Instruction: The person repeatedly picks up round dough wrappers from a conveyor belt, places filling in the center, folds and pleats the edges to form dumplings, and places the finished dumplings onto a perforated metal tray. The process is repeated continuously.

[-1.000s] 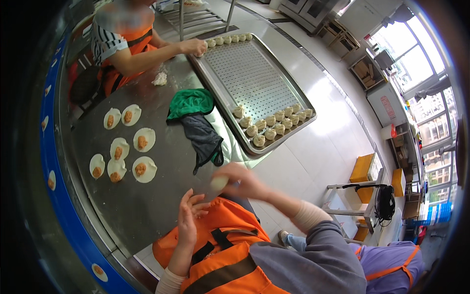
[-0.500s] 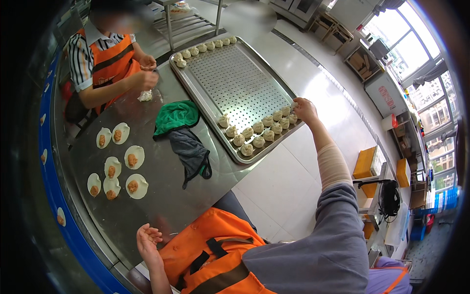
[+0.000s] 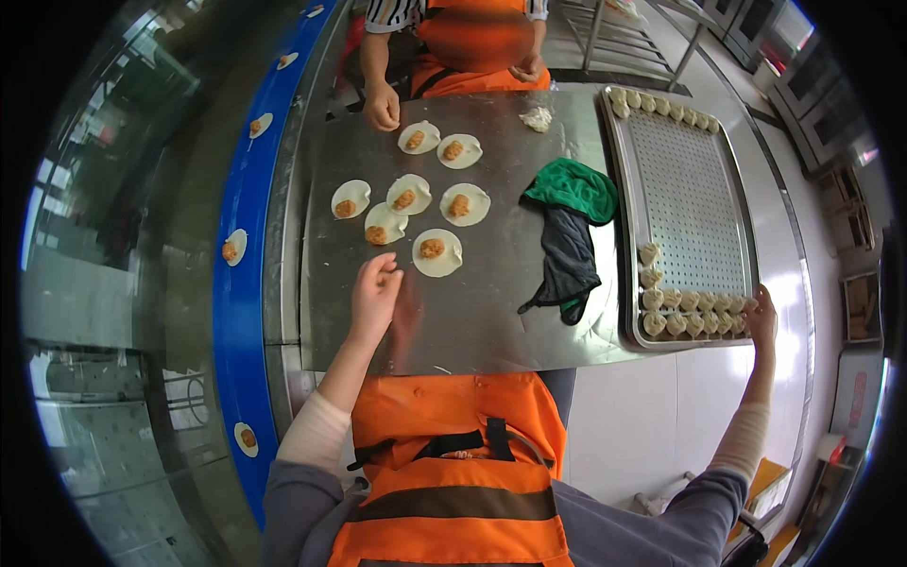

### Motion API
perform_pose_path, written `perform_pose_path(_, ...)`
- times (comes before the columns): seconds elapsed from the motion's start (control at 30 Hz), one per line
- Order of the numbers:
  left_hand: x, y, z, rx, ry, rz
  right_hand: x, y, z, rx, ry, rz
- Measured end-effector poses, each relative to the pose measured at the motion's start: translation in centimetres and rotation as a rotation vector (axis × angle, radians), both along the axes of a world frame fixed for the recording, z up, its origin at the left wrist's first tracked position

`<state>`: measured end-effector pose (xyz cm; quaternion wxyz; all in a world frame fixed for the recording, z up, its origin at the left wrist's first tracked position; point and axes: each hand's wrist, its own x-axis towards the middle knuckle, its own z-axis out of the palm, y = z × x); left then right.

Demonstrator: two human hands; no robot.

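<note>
My left hand (image 3: pixel 376 298) is over the steel table, its bent fingers a little apart and nothing in them. It is nearest two flat round dough wrappers topped with orange-brown filling, one wrapper (image 3: pixel 437 253) to its right and another (image 3: pixel 385 224) just beyond it. Several more such wrappers lie farther back. At the right, my right hand (image 3: pixel 762 317) is at the near right corner of a perforated metal tray (image 3: pixel 680 180). Its fingers look parted, beside the last pleated bun (image 3: pixel 737 304) of two near rows. I see no bun between them.
A green and dark grey cloth (image 3: pixel 565 236) lies between wrappers and tray. To the left runs a blue conveyor belt (image 3: pixel 248 321) carrying filled wrappers. Across the table sits a co-worker in an orange apron (image 3: pixel 482 42), hands near the far edge, by a white dough lump (image 3: pixel 537 118).
My view has swung left. My left hand has moved from the table's near edge forward to the wrappers. The bun at my right fingertips now sits in the tray's row.
</note>
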<state>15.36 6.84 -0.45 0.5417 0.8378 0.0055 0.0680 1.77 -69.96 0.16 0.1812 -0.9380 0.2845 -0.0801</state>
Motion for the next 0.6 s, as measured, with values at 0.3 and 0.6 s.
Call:
perform_pose_path(0.3,5.9,-4.0,-1.4,0.554,-0.167,-0.201,0.0,11.9,6.5,-0.104,-0.352,0.206)
perform_pose_path(0.6,6.9,-3.6,-1.3,0.555,-0.177,-0.372,1.9,25.9,7.7,-0.071,-0.401,0.398)
